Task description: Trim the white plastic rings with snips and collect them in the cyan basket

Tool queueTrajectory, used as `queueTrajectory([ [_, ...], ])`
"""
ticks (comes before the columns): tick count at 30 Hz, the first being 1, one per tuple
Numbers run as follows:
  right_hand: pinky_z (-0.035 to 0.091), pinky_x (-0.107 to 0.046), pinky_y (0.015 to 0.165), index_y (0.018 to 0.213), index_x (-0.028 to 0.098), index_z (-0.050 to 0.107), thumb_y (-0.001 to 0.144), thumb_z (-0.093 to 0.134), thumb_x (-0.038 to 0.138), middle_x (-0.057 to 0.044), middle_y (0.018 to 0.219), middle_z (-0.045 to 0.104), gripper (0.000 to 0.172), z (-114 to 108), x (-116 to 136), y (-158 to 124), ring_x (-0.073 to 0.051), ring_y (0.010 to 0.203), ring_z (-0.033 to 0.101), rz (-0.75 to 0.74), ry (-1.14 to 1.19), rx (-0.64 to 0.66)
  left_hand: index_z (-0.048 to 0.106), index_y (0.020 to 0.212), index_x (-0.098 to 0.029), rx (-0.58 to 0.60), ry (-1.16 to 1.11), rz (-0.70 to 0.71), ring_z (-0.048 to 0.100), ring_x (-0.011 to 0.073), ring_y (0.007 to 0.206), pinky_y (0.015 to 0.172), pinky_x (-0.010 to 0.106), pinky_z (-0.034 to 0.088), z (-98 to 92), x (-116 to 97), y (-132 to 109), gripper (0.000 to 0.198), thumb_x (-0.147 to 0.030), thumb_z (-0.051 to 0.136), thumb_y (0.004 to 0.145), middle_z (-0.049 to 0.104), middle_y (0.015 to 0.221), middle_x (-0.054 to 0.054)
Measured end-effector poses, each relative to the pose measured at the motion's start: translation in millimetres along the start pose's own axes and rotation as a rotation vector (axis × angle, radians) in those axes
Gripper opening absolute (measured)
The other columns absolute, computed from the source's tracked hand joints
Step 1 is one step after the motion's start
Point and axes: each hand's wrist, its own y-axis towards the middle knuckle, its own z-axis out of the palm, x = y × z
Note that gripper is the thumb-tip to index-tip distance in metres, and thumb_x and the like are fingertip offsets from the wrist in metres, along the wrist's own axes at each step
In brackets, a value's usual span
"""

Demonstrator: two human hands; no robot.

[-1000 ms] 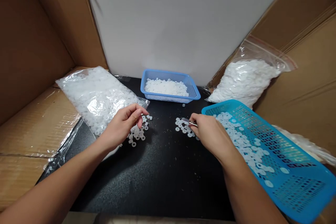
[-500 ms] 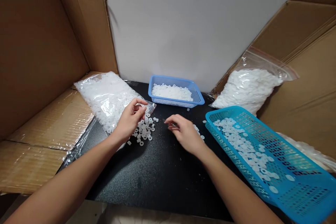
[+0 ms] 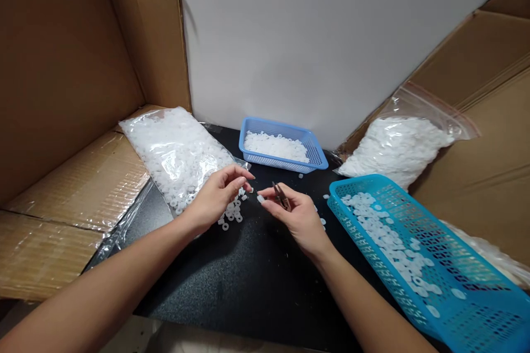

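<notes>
Bare hands (image 3: 304, 222), slim bare forearms (image 3: 134, 266), fingernails (image 3: 242, 180) indistinct

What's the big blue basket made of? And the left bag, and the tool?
Basket: probably smooth plastic; it looks molded, with holes. Left bag: likely thin, glossy plastic; it's see-through and glints. Tool: perhaps dull, dark metal, judging by its slim tips; it's too small to be sure.

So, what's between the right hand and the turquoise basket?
In the head view, a few white pieces lie on the black table, between right hand and turquoise basket.
</notes>
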Motion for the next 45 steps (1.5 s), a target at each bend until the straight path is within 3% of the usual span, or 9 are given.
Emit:
queueTrajectory([
  [3, 0.04, -0.022, 0.06, 0.1, 0.018, 0.079, 0.085, 0.073, 0.047, -0.001, 0.077, 0.052, 0.033, -5.8, 8.8, -6.1, -0.01, 0.067, 0.047, 0.057, 0.221, -0.014, 0.064, 0.098, -0.017, 0.141, -0.173, -0.112, 0.032, 0.0076, 0.052, 0.052, 0.024, 0.024, 6.3, 0.8, -5.7, 0.029, -0.042, 0.073, 0.086, 0.062, 0.074, -0.001],
  [6, 0.038, -0.023, 0.061, 0.099, 0.019, 0.08, 0.084, 0.076, 0.044, 0.0, 0.075, 0.048, 0.03, -6.4, 12.9, -7.8, -0.01, 0.069, 0.046, 0.075, 0.303, -0.007, 0.065, 0.1, -0.017, 0.199, -0.235, -0.165, 0.031, 0.0077, 0.053, 0.051, 0.023, 0.022, 11.1, -0.2, -10.6, 0.036, -0.042, 0.082, 0.08, 0.053, 0.063, -0.005],
  [14, 0.032, -0.021, 0.052, 0.096, 0.017, 0.075, 0.092, 0.069, 0.046, 0.002, 0.067, 0.049, 0.03, -4.3, 12.9, -12.6, -0.007, 0.056, 0.038, 0.07, 0.367, -0.047, 0.077, 0.1, -0.017, 0.133, -0.295, -0.235, 0.032, 0.0056, 0.054, 0.051, 0.023, 0.021, 15.3, -4.9, -13.5, 0.04, -0.04, 0.09, 0.07, 0.075, 0.083, 0.005],
  [18, 0.03, -0.02, 0.047, 0.071, 0.015, 0.058, 0.097, 0.059, 0.057, 0.004, 0.052, 0.043, 0.049, -5.2, 11.0, -16.1, -0.006, 0.047, 0.038, 0.077, 0.343, -0.198, 0.083, 0.093, -0.016, 0.138, -0.338, -0.234, 0.033, 0.0057, 0.053, 0.05, 0.024, 0.021, 17.2, -5.3, -14.0, 0.039, -0.045, 0.091, 0.069, 0.076, 0.08, 0.007],
  [23, 0.046, -0.019, 0.059, 0.088, 0.017, 0.064, 0.091, 0.072, 0.039, 0.001, 0.076, 0.061, 0.024, -4.6, 20.4, -16.9, -0.009, 0.064, 0.058, -0.011, 0.248, -0.238, 0.08, 0.086, -0.015, 0.154, -0.351, -0.228, 0.036, 0.0047, 0.052, 0.049, 0.022, 0.023, 17.3, -3.7, -14.5, 0.032, -0.044, 0.088, 0.075, 0.075, 0.075, 0.005],
  [27, 0.051, -0.022, 0.063, 0.087, 0.018, 0.067, 0.091, 0.072, 0.033, -0.001, 0.083, 0.063, 0.017, -2.6, 25.1, -18.1, -0.011, 0.069, 0.064, -0.077, 0.226, -0.211, 0.077, 0.084, -0.014, 0.18, -0.345, -0.204, 0.038, 0.0045, 0.053, 0.049, 0.021, 0.022, 17.6, -2.9, -13.6, 0.031, -0.043, 0.086, 0.078, 0.071, 0.07, 0.002],
  [31, 0.044, -0.02, 0.055, 0.093, 0.018, 0.071, 0.092, 0.071, 0.034, 0.0, 0.082, 0.06, 0.016, -4.7, 25.3, -20.5, -0.008, 0.065, 0.056, -0.172, 0.102, -0.276, 0.075, 0.083, -0.013, 0.187, -0.34, -0.201, 0.039, 0.004, 0.053, 0.049, 0.02, 0.023, 18.9, -4.2, -14.9, 0.031, -0.043, 0.085, 0.08, 0.072, 0.073, 0.002],
  [37, 0.051, -0.021, 0.071, 0.142, 0.02, 0.061, 0.103, 0.052, 0.017, -0.003, 0.092, 0.061, 0.04, -13.1, 31.4, -23.8, -0.009, 0.08, 0.06, -0.427, -0.3, -0.299, 0.075, 0.092, -0.017, 0.17, -0.403, -0.172, 0.036, 0.0031, 0.052, 0.051, 0.018, 0.026, 19.8, -8.3, -18.2, 0.02, -0.034, 0.081, 0.085, 0.077, 0.083, 0.004],
  [45, 0.049, -0.025, 0.069, 0.136, 0.012, 0.064, 0.097, 0.059, 0.008, -0.007, 0.093, 0.067, 0.04, -15.6, 31.5, -28.8, -0.012, 0.08, 0.061, -0.574, -0.599, -0.332, 0.083, 0.091, -0.021, 0.132, -0.387, -0.098, 0.037, 0.0025, 0.052, 0.051, 0.016, 0.028, 16.5, -8.8, -19.1, 0.017, -0.037, 0.083, 0.084, 0.078, 0.08, 0.004],
])
